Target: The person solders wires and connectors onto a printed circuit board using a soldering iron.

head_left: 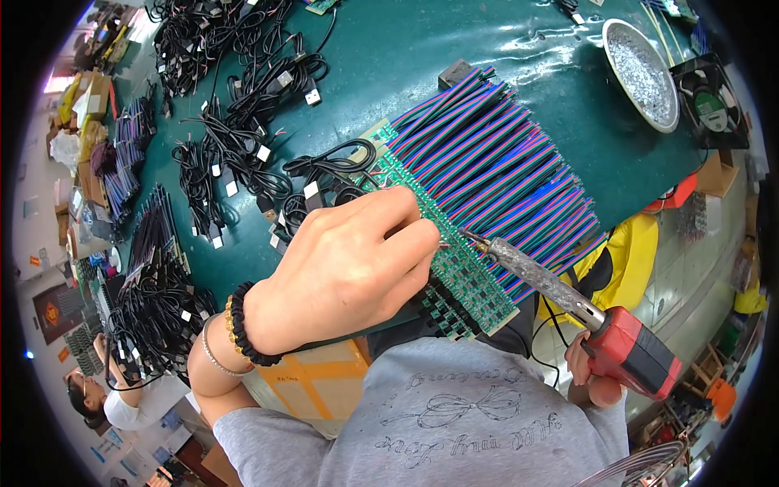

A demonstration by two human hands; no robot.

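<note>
Gripping the soldering iron with red and black handle and stained grey metal barrel (568,297), the right hand (600,390) is clamped around the handle, below and to the right of the panel of small green circuit boards (479,284). The thin tip of the iron reaches over this panel, near the fingertips of the left hand (349,260); whether it touches the panel, I cannot say. The left hand comes over the panel from its left side, with the fingers curled close together. Their tips are partly hidden, so I cannot tell if they pinch a wire. On the left wrist, to the left of the panel, are a black and gold bracelet (239,325) and a thin silver-coloured bracelet (213,345).

The panel lies slantwise at the near edge of the glossy green table (398,65). Along its right side spread many flat wires striped in blue, red, green and black (503,170). To its left lie coiled black cables with silver-coloured plugs (243,105). Well beyond the panel, on the right, stand a pale round bowl with silvery material (664,127) and, beside it, a square black fan (714,109).
</note>
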